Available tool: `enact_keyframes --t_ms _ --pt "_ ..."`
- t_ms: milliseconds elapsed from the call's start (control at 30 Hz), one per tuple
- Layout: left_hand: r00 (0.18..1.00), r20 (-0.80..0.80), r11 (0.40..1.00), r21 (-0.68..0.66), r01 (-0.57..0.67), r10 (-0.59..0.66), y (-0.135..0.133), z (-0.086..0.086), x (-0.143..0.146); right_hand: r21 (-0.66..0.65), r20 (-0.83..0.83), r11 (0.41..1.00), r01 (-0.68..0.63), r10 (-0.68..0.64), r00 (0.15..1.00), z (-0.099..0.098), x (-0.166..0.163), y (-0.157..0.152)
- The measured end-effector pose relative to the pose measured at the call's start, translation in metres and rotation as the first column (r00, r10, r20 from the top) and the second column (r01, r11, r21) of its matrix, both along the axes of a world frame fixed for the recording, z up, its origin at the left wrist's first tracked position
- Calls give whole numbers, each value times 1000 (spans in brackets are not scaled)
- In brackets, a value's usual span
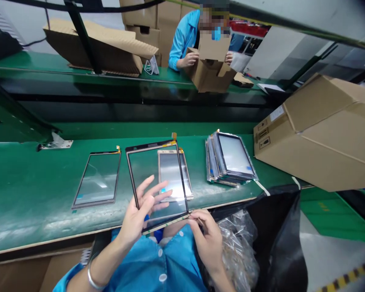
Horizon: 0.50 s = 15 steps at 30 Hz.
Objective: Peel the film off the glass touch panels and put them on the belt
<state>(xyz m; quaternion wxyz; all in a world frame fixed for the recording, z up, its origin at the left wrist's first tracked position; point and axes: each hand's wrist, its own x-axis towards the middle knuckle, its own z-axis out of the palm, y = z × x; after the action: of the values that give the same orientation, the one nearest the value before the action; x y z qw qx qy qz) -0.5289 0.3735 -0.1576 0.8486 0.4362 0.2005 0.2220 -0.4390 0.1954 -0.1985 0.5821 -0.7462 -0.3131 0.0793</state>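
A clear touch screen panel [146,164] with a black border and an orange ribbon at its top is held up, tilted, over the bench's front edge. My left hand [136,213] grips its left side, fingers spread behind the glass and thumb in front. At the lower right corner, my right hand [205,231] pinches the edge with thumb and fingertips. Behind the panel, a display with a pale frame [187,182] lies on the bench, partly seen through the glass. Another touch panel [99,176] lies flat to the left.
Several wrapped panels are stacked [235,156] on the right of the green bench [27,182]. Beside them leans a large cardboard box [331,138]. A black bag [280,235] with crumpled clear plastic [239,243] hangs below. Across the bench, a person in blue handles a carton [211,77].
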Motion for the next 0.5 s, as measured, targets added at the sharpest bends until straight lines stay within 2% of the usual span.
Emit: enact_keyframes --t_ms 100,267,367,433,500 --pt "999 43 1000 29 5 -7 -6 1 -1 15 0 1000 10 -10 1000 4 5 1" --pt "994 105 996 86 0 -9 -17 6 -2 -30 -3 999 -14 14 1000 5 9 7" --pt "993 92 992 89 -85 77 -23 6 3 -32 45 999 -23 25 999 9 1 5" --pt "983 70 981 81 -177 171 -23 4 10 -32 26 993 -116 117 993 19 -5 -11" --pt "970 44 968 64 -242 240 -17 1 17 -30 -69 972 -233 230 971 32 -4 -43"
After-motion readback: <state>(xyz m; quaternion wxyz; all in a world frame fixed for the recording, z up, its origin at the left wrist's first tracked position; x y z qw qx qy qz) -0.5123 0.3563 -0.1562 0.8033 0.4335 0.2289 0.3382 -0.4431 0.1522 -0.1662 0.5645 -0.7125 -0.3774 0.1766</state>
